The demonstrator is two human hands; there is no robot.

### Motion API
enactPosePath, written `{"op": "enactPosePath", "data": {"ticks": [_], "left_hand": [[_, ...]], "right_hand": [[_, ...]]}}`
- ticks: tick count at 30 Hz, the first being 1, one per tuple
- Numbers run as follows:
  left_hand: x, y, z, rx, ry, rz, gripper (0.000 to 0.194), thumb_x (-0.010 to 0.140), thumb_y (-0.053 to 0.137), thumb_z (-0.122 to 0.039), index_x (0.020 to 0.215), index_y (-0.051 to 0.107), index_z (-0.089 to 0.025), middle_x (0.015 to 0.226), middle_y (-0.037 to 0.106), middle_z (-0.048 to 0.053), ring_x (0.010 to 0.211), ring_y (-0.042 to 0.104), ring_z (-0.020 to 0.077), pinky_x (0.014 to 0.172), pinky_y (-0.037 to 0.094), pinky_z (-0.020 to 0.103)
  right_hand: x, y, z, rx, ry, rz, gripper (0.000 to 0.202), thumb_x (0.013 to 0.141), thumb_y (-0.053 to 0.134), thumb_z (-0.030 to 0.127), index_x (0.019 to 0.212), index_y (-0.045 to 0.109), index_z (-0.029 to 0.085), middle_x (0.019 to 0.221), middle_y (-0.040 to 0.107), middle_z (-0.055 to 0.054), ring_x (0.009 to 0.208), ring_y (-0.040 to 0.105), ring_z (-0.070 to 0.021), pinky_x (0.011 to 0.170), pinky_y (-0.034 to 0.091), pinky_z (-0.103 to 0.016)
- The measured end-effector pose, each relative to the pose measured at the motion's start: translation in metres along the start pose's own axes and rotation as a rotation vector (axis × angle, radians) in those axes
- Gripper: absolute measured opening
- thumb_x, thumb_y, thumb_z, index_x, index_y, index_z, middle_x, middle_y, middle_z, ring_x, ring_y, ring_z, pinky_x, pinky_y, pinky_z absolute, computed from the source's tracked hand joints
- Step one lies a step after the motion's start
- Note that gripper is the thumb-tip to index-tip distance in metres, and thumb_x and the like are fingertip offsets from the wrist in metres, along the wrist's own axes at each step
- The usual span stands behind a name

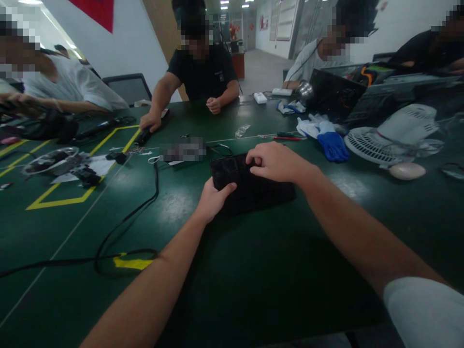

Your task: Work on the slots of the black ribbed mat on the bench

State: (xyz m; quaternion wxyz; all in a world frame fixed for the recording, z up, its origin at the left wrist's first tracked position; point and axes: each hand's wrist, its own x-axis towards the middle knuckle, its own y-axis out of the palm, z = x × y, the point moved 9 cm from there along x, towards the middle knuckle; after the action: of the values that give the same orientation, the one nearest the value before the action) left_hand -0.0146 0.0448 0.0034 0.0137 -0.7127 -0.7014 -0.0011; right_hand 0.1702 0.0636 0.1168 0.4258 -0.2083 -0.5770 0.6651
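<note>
Down at about 8 o'clock on the green table (232,290), there's a strip of yellow tape (134,263) with a black cable (157,183) looping around near it. Dead centre, on the table right in front of the camera, is the flat black item (253,193), maybe some kind of pouch or case, too dark to say. The left hand (213,198) is gripping its left end, thumb on top, other fingers mostly hidden. The right hand (277,162) is at its far edge with curled fingers; honestly can't tell if it's pinching the stuff or just touching.

As for how far along things are, I'd say the handling is under way, since both hands are on it and it isn't put aside. No way to tell what's finished or left.

Further out, a red pen (288,138) sits at 1 o'clock, blue-and-white gloves (331,145) at 2, and a white fan-like thing (373,145) closer to 3. Across the table, around 11, there's a person in a black top (205,72).
</note>
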Motion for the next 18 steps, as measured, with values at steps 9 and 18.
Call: {"op": "enactPosePath", "data": {"ticks": [9, 18], "left_hand": [[0.0026, -0.0056, -0.0009, 0.02, -0.003, -0.04, 0.055, 0.069, 0.094, -0.039, 0.116, 0.073, -0.018, 0.114, 0.08, 0.01, 0.109, 0.077, 0.0339, 0.107, 0.06, 0.057], [0.003, -0.0082, 0.0019, 0.024, -0.041, -0.075, 0.056, 0.065, 0.097, -0.037, 0.113, 0.072, -0.019, 0.112, 0.081, 0.009, 0.108, 0.078, 0.0345, 0.109, 0.061, 0.061]], "right_hand": [[0.0035, -0.0012, -0.0023, 0.024, 0.004, -0.014, 0.019, 0.1, 0.07, 0.026, 0.113, 0.084, 0.023, 0.102, 0.077, -0.006, 0.093, 0.064, -0.0235, 0.08, 0.038, -0.037], [0.0057, -0.0021, -0.0056, 0.086, -0.007, 0.018, 0.023, 0.1, 0.066, 0.019, 0.114, 0.083, 0.022, 0.104, 0.078, -0.006, 0.094, 0.067, -0.0232, 0.087, 0.043, -0.039]]}}
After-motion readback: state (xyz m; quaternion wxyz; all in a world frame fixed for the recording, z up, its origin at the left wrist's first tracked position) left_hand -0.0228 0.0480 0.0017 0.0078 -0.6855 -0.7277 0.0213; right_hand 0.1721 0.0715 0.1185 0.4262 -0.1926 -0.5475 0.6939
